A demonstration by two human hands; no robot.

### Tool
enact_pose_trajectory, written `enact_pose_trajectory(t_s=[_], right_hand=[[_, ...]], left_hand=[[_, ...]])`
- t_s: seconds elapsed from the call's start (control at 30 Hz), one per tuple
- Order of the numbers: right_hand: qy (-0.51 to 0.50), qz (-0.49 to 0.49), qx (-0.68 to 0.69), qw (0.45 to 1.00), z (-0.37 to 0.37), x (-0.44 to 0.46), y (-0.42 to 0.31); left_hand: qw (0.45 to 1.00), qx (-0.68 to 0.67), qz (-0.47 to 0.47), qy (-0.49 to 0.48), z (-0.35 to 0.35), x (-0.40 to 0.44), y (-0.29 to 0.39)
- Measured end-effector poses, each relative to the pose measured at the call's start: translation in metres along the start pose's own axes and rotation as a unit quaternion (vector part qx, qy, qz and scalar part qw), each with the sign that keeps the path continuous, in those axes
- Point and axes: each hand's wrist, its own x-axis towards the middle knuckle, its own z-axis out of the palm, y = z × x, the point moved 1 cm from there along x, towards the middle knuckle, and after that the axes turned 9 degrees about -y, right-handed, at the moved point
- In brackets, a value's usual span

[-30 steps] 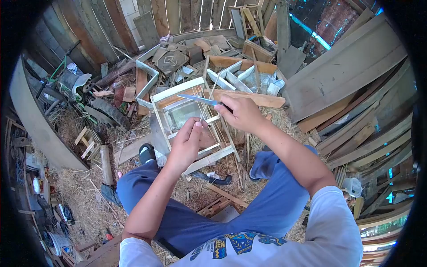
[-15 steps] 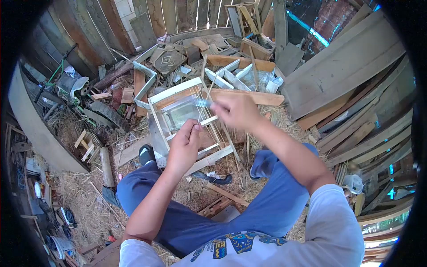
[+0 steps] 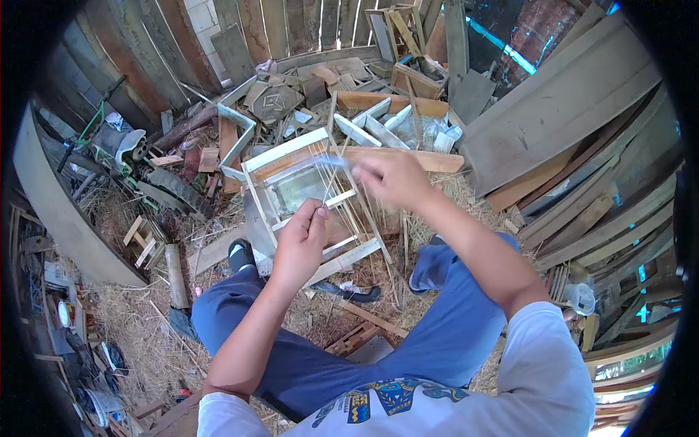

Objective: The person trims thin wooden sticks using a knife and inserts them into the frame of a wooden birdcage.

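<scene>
The one view looks out from the wearer's head, facing forward and steeply down. The white shirt (image 3: 473, 415) lies closest, along the bottom edge, with the blue trousers (image 3: 451, 328) opening out above it. Both the left hand (image 3: 304, 229) and the right hand (image 3: 393, 180) sit near the middle, fairly close to the lens. Beyond them the straw-covered floor (image 3: 138, 313) runs back to a plank wall (image 3: 297, 29) at the top. The very wide lens bends straight boards into curves, and black rounds off the corners.
</scene>
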Motion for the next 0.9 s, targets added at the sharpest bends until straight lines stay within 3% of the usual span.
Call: enact_pose_trajectory(t_s=[0.07,0.1,0.2,0.27,0.43,0.57,0.63,0.67,0.73,0.8,0.87,0.9], right_hand=[[0.012,0.201,0.074,0.977,0.001,0.012,0.047],[0.022,0.224,0.065,0.972,-0.012,0.015,0.060],[0.116,0.188,0.131,0.967,-0.005,0.006,0.065],[0.084,0.185,0.126,0.971,-0.010,-0.003,0.023],[0.015,0.011,0.026,0.999,0.009,-0.003,-0.021],[-0.020,-0.007,0.017,1.000,0.003,0.003,-0.022],[0.043,0.072,0.022,0.996,-0.006,0.014,-0.002],[0.044,0.074,0.019,0.996,-0.005,0.010,-0.001],[0.039,-0.024,0.017,0.999,-0.008,0.001,-0.020],[0.034,-0.017,0.022,0.999,-0.003,0.002,-0.021],[0.018,0.075,0.056,0.995,-0.006,0.009,-0.008],[0.023,0.057,0.028,0.998,-0.009,0.011,-0.006]], left_hand=[[1.000,-0.017,-0.011,-0.012,0.001,0.000,-0.002],[0.999,-0.038,-0.019,-0.019,0.001,0.002,-0.002],[0.984,-0.156,-0.063,-0.058,0.002,0.000,-0.004],[0.981,-0.172,-0.079,-0.051,0.001,0.001,-0.003],[0.992,-0.116,-0.042,-0.016,-0.001,0.007,-0.012],[0.999,-0.036,-0.027,0.010,-0.002,0.003,0.001],[0.999,-0.020,-0.029,0.002,-0.002,0.001,0.006],[0.999,-0.022,-0.024,-0.004,-0.002,-0.002,0.009],[0.999,-0.028,-0.016,-0.008,0.000,-0.002,0.010],[0.997,-0.066,-0.030,-0.026,-0.002,-0.002,0.006],[0.994,-0.098,-0.045,-0.032,-0.001,-0.002,0.009],[0.989,-0.132,-0.051,-0.030,-0.001,0.000,0.011]])
